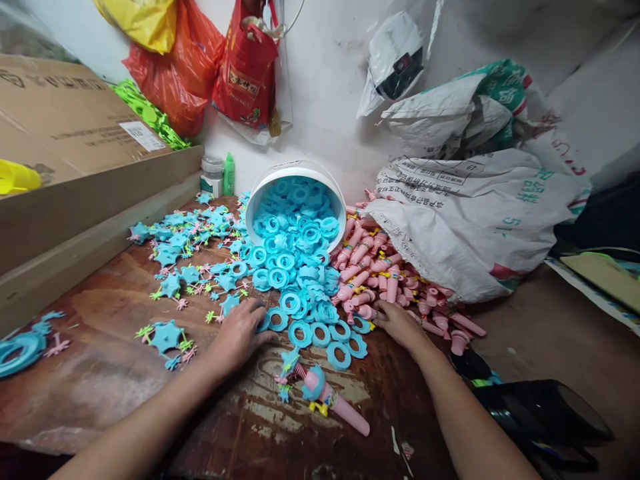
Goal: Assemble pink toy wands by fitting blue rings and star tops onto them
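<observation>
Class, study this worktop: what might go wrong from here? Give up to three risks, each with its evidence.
1. The white bucket lies on its side, blue rings heaped at its mouth, so more might slide out.
2. That heap meets the pink pieces near the right hand, so the two kinds could get mixed.
3. The pink toy lies loose on the table, so a sweeping arm might knock it.

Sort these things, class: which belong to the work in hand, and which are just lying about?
Apparently in use:
blue rings, by the left hand
pink tubes, by the right hand
blue star pieces
white bucket
woven sack

Probably just lying about:
green bottle
jar
red bag
</observation>
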Action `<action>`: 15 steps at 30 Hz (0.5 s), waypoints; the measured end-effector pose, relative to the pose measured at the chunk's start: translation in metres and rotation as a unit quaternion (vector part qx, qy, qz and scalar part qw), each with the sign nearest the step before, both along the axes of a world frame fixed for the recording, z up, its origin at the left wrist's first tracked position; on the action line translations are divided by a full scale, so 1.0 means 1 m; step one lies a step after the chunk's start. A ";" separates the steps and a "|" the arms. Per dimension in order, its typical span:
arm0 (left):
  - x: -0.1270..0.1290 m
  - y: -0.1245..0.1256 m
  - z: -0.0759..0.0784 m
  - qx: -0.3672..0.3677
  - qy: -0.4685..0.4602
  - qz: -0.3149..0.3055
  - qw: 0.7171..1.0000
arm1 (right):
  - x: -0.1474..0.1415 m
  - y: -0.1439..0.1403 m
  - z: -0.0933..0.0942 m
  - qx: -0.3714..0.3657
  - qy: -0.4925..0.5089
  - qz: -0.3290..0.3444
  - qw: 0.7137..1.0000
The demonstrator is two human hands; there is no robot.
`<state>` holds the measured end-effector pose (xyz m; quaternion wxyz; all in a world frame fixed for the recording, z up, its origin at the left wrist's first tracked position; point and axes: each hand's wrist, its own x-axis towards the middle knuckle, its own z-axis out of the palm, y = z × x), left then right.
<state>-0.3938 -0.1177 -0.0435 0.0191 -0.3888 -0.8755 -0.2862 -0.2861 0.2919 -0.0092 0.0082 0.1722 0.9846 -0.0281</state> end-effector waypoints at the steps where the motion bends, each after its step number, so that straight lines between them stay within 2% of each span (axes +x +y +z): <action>1: 0.001 -0.001 0.000 0.014 0.002 0.001 1.000 | 0.002 -0.001 0.000 -0.012 0.007 -0.006 1.000; 4: 0.007 -0.007 -0.001 0.093 0.000 0.031 0.995 | 0.010 -0.006 0.007 -0.053 0.049 -0.019 0.997; 6: 0.014 -0.010 0.001 0.170 -0.042 0.058 0.983 | 0.018 -0.017 0.015 -0.086 0.090 -0.033 0.992; 8: 0.023 -0.012 0.004 0.252 -0.130 0.089 0.955 | 0.028 -0.041 0.022 -0.129 0.124 -0.039 0.983; 9: 0.027 -0.011 0.006 0.298 -0.191 0.106 0.929 | 0.033 -0.058 0.024 -0.153 0.134 -0.038 0.978; 10: 0.032 -0.010 0.010 0.350 -0.261 0.127 0.891 | 0.040 -0.079 0.025 -0.177 0.137 -0.033 0.974; 11: 0.036 -0.007 0.014 0.407 -0.338 0.148 0.835 | 0.046 -0.103 0.025 -0.209 0.138 -0.028 0.968; 13: 0.043 -0.001 0.024 0.512 -0.488 0.179 0.684 | 0.058 -0.158 0.021 -0.280 0.132 -0.014 0.951; 14: 0.046 0.002 0.030 0.552 -0.542 0.183 0.606 | 0.064 -0.186 0.017 -0.352 0.141 -0.008 0.925; 15: 0.050 0.005 0.036 0.581 -0.579 0.179 0.544 | 0.069 -0.212 0.013 -0.392 0.138 0.014 0.910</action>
